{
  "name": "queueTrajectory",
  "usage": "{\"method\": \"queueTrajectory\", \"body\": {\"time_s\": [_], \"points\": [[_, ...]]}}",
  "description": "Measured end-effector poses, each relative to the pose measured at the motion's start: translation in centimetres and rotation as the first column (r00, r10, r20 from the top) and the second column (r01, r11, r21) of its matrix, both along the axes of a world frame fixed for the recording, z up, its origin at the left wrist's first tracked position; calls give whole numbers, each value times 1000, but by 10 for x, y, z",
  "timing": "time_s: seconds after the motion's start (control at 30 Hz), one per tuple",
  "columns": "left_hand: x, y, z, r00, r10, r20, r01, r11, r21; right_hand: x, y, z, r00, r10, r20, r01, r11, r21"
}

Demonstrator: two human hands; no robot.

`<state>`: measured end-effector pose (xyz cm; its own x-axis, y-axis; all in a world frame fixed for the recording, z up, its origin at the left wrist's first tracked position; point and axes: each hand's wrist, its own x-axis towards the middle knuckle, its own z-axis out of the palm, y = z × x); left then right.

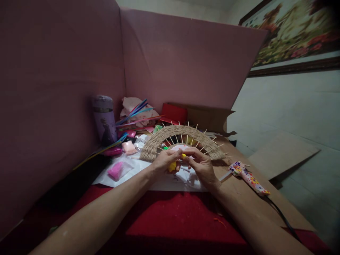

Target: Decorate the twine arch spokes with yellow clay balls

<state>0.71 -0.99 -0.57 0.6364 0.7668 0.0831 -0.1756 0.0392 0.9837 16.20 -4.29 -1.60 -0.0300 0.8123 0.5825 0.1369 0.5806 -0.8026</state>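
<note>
My left hand is closed around a lump of yellow modelling clay that shows below its fingers. My right hand meets it fingertip to fingertip, pinching a small yellow piece of clay. Just behind both hands stands a half-round fan shape woven from twine, with thin sticks poking out along its inner and outer edges. Under the hands lies a white sheet. A bag of pink clay rests on the sheet to the left. The palms are hidden.
A glue gun with a flowered body lies on cardboard at right, its cord trailing forward. At left stand a purple tumbler, coloured pipe cleaners and a peach clay packet. Pink panels enclose the back and left.
</note>
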Motion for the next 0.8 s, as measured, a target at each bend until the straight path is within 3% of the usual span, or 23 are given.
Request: {"method": "queueTrajectory", "body": {"time_s": [0.8], "points": [[0,2,-3,999,-6,37,6,1000,-7,0,-2,1,996,-60,62,58,998,37]]}}
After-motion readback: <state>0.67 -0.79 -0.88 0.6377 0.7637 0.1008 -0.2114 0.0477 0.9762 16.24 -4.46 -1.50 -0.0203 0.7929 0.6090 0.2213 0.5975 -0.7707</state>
